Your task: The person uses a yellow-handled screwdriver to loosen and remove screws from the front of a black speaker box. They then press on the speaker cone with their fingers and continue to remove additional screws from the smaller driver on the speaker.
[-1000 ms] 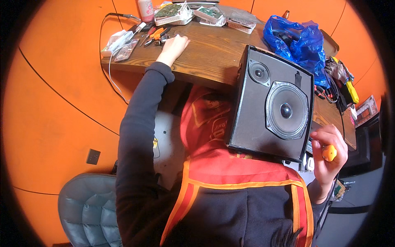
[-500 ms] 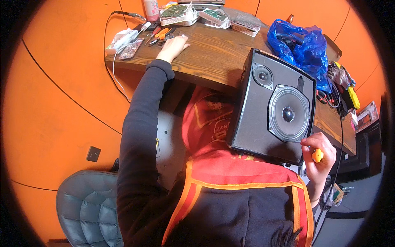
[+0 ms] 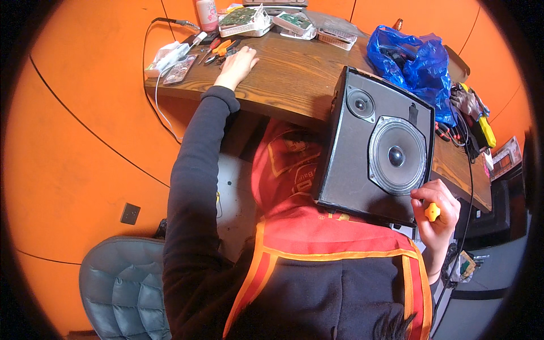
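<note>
A black speaker box (image 3: 357, 153) leans across my lap against the table edge, its face tilted up. It bears a small round driver (image 3: 361, 104) and a large woofer (image 3: 396, 157). My right hand (image 3: 441, 207) is closed around a screwdriver with a yellow handle (image 3: 432, 212), beside the woofer's lower right rim. The screwdriver's shaft and tip are hidden by the fingers. Stretched forward, my left hand (image 3: 239, 63) rests on the wooden table (image 3: 294, 73), fingers lying on the wood. Near it are orange-handled pliers (image 3: 222, 47) and a red-handled tool (image 3: 214, 43).
Circuit boards in white casings (image 3: 245, 21) stand along the table's back. A blue plastic bag (image 3: 411, 62) and gloves (image 3: 471, 103) lie to the right. At the left are a white power strip (image 3: 170, 58) and a soldering iron (image 3: 186, 23). A grey padded chair (image 3: 122, 283) stands lower left.
My right hand has shifted slightly left and up with the screwdriver, whose handle is turned a little. My left hand has moved slightly on the table. The speaker box stays in place.
</note>
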